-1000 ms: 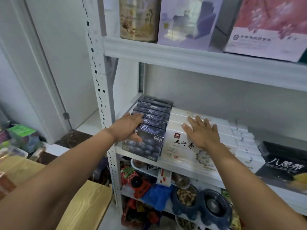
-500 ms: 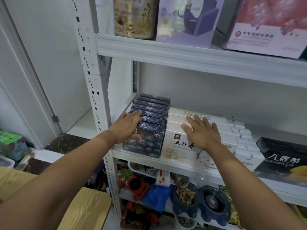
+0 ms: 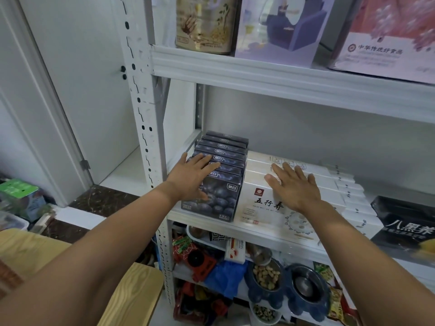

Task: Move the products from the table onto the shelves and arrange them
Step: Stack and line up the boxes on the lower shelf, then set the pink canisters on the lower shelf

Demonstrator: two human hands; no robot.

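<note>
Left hand (image 3: 191,178) lies flat, fingers straight, on the row of dark blueberry-print cardboard boxes (image 3: 217,182) at centre frame, on the white metal shelf (image 3: 202,222). Right hand (image 3: 294,185) rests open on the white flat cardboard boxes (image 3: 261,203) just beside them.

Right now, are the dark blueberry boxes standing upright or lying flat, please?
Upright: the dark blueberry boxes stand on edge in a row, front panel facing out.

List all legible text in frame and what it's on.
"五行养": white box, front face.
"八黑养": black box, far right.
"中华传统...": pink box, top right; remaining characters blurred.
Unreadable: logo tags on dark blueberry boxes, print on tin, all fine print.
</note>
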